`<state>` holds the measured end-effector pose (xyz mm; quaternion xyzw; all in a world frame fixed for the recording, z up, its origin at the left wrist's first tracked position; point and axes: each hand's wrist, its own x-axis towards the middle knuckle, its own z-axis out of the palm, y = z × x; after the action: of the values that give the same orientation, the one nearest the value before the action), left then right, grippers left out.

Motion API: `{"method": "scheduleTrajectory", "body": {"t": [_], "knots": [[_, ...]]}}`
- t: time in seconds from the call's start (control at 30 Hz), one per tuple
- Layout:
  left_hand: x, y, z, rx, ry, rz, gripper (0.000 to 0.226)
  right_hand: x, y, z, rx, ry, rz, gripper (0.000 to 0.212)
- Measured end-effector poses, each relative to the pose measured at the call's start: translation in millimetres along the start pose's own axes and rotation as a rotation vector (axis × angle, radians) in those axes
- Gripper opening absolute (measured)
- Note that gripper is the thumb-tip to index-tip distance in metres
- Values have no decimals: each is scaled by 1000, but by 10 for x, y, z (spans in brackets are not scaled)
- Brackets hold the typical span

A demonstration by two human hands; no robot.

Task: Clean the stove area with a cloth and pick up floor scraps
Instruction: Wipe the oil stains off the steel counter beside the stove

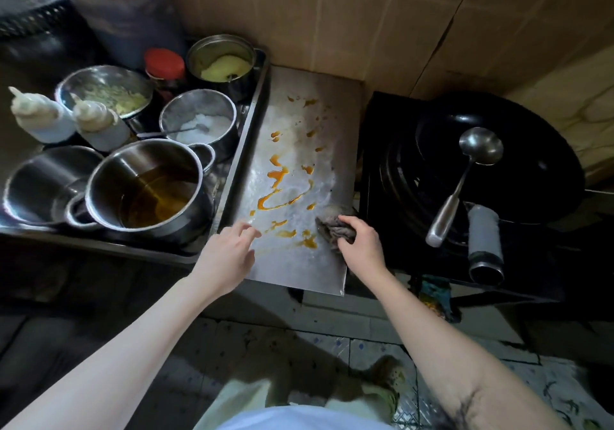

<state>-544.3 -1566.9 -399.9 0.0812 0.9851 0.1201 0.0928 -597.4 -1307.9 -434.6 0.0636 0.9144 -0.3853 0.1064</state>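
A steel counter plate beside the stove is streaked with orange sauce spills. My right hand grips a crumpled grey cloth pressed on the plate's near right edge. Over the plate's near left corner, my left hand hovers with fingers spread and nothing in it. The black stove stands right of the plate, carrying a black wok with a steel ladle resting in it. Below, the tiled floor looks grimy; I cannot make out distinct scraps.
A steel tray on the left holds a pot of oil, an empty pot, bowls of salt and seasonings, a red-lidded jar and two squeeze bottles. Cardboard lines the wall behind.
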Motion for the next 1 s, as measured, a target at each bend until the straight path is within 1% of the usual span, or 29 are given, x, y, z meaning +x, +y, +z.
{"method": "scheduleTrajectory", "body": {"t": [0.07, 0.13, 0.23, 0.33, 0.5, 0.63, 0.77, 0.9, 1.0], "knots": [[-105, -22, 22, -20, 11, -49, 33, 28, -53, 89, -90, -54, -19, 48], [-201, -34, 44, -32, 19, -96, 34, 20, -80, 151, -155, -46, -56, 47], [-332, -38, 77, -64, 48, -156, 32, -48, -123, 236, -185, -76, -130, 46], [-431, -22, 80, -76, 72, -177, 30, -125, -197, 339, -233, -136, -187, 46], [-557, -64, 49, -42, 79, -193, 31, -212, -332, 487, -254, -158, -210, 45], [-698, -136, 26, -35, 90, -231, 30, -304, -500, 643, -255, -215, -309, 43], [-859, -214, 6, -26, 102, -295, 29, -348, -689, 845, -304, -270, -416, 43], [-1028, -278, 15, -39, 116, -367, 28, -362, -871, 1081, -404, -334, -517, 46], [-1100, -290, 18, -44, 124, -400, 28, -324, -969, 1202, -517, -335, -562, 51]]}}
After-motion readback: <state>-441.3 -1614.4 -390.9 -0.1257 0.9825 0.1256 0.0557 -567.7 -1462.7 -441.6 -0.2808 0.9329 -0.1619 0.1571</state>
